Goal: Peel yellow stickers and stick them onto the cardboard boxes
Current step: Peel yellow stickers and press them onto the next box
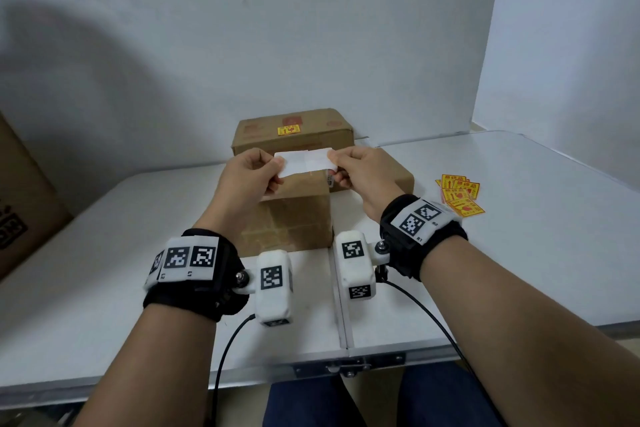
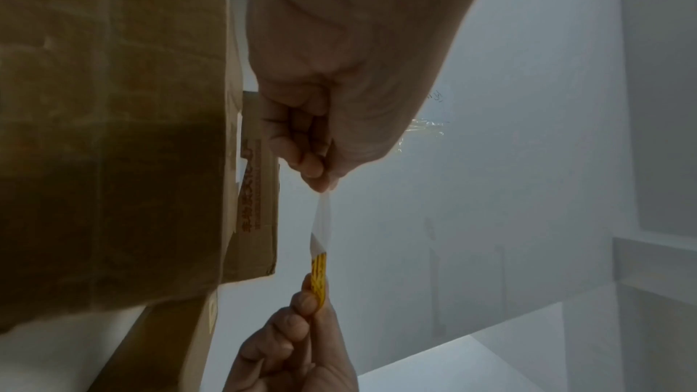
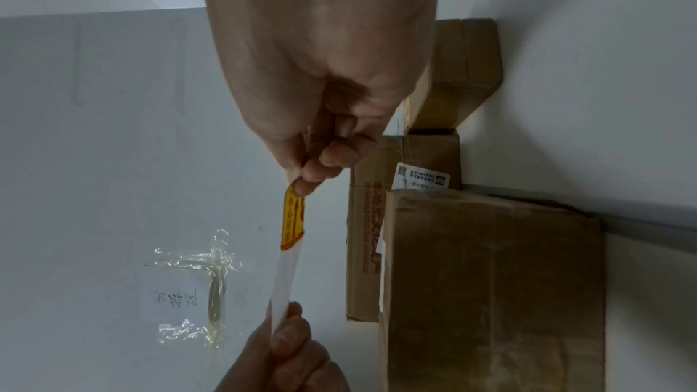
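My two hands hold a sticker strip [image 1: 306, 161] in the air above the near cardboard box [image 1: 291, 215]; from the head view only its white back shows. My left hand [image 1: 277, 166] pinches the white backing paper [image 2: 322, 219] at its left end. My right hand [image 1: 334, 163] pinches the yellow sticker [image 3: 292, 216], which is partly peeled off the backing [image 3: 286, 273]. The far cardboard box [image 1: 263, 135] carries a yellow sticker [image 1: 288, 130] on its top. A third box [image 1: 401, 177] lies behind my right hand.
A loose pile of yellow stickers [image 1: 460, 196] lies on the white table [image 1: 519, 253] to the right. A large cardboard box [image 1: 20, 201] stands at the left edge. The wall [image 1: 311, 45] is close behind the boxes. Cables trail from both wrist cameras.
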The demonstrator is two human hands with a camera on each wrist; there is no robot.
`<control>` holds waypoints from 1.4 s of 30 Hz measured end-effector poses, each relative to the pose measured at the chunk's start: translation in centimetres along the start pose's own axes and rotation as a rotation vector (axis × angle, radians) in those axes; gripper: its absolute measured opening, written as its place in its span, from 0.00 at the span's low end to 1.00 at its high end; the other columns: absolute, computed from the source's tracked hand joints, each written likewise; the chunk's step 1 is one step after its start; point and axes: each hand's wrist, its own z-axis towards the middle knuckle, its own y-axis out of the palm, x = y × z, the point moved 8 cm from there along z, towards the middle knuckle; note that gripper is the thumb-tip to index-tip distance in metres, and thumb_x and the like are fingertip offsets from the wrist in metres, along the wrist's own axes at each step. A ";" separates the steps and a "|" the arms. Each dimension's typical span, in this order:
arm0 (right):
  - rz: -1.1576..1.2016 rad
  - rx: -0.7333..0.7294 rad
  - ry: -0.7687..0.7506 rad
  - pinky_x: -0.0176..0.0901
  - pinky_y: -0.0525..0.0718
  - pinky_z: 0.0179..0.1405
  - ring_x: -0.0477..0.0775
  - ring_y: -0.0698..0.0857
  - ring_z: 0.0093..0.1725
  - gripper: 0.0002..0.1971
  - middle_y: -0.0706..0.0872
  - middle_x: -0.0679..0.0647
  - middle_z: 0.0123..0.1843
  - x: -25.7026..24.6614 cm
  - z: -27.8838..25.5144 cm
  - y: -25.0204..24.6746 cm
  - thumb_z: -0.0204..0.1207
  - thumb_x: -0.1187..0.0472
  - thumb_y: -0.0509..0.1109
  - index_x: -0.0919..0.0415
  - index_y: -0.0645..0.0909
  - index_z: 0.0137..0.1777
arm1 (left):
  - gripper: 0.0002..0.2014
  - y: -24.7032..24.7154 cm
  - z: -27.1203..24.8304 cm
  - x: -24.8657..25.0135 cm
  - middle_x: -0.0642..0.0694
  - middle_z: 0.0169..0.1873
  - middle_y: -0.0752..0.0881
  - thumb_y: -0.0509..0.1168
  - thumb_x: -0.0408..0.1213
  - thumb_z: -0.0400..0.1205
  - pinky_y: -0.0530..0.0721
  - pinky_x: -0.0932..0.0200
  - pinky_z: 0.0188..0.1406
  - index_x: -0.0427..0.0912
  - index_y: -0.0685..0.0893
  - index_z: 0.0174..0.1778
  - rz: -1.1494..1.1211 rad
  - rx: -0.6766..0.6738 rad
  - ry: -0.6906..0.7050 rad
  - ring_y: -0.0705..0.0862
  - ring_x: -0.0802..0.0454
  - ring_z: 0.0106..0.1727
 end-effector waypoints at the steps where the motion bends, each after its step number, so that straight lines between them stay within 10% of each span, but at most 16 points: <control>1: -0.008 -0.011 0.002 0.32 0.79 0.29 0.44 0.78 0.27 0.07 0.84 0.53 0.31 0.1 0.1 0.5 0.79 0.62 0.71 0.63 0.84 0.41 | 0.09 -0.5 0.0 -0.1 0.50 0.27 0.83 0.67 0.41 0.83 0.82 0.66 0.33 0.40 0.83 0.41 0.004 0.009 0.000 0.80 0.59 0.27; 13: -0.032 -0.019 -0.003 0.31 0.78 0.27 0.39 0.80 0.22 0.07 0.84 0.55 0.30 0.0 1.2 5.2 0.79 0.63 0.72 0.65 0.84 0.40 | 0.12 -5.1 1.3 -2.2 0.48 0.25 0.80 0.67 0.36 0.83 0.77 0.69 0.25 0.42 0.79 0.33 -0.112 0.094 -0.042 0.76 0.58 0.23; 20: 0.137 0.337 0.185 0.33 0.71 0.23 0.44 0.72 0.22 0.10 0.78 0.52 0.28 2.6 3.0 -2.9 0.79 0.67 0.66 0.60 0.78 0.35 | 0.12 -16.4 1.2 -7.7 0.44 0.30 0.80 0.63 0.35 0.85 0.77 0.65 0.29 0.44 0.76 0.34 -0.177 0.553 -0.139 0.76 0.57 0.26; 32: 0.058 0.221 0.116 0.31 0.74 0.23 0.44 0.75 0.25 0.10 0.79 0.51 0.29 3.5 3.1 0.3 0.82 0.62 0.65 0.61 0.78 0.38 | 0.09 -13.6 2.0 -10.2 0.44 0.55 0.87 0.65 0.33 0.79 0.84 0.45 0.57 0.49 0.84 0.53 0.347 0.394 -0.230 0.85 0.43 0.54; 38: 0.029 0.168 0.072 0.32 0.75 0.26 0.44 0.76 0.26 0.08 0.79 0.52 0.30 2.6 2.5 0.7 0.83 0.62 0.65 0.62 0.79 0.42 | 0.11 -10.3 1.8 -2.2 0.47 0.58 0.84 0.61 0.32 0.84 0.78 0.56 0.56 0.45 0.84 0.59 0.500 0.399 0.150 0.81 0.50 0.57; 42: 0.038 0.132 0.074 0.33 0.75 0.27 0.44 0.75 0.26 0.09 0.79 0.52 0.30 2.1 2.2 1.0 0.83 0.61 0.65 0.60 0.79 0.40 | 0.06 -2.8 1.5 3.4 0.52 0.49 0.86 0.65 0.36 0.83 0.82 0.60 0.50 0.46 0.85 0.53 0.533 0.138 0.474 0.82 0.56 0.47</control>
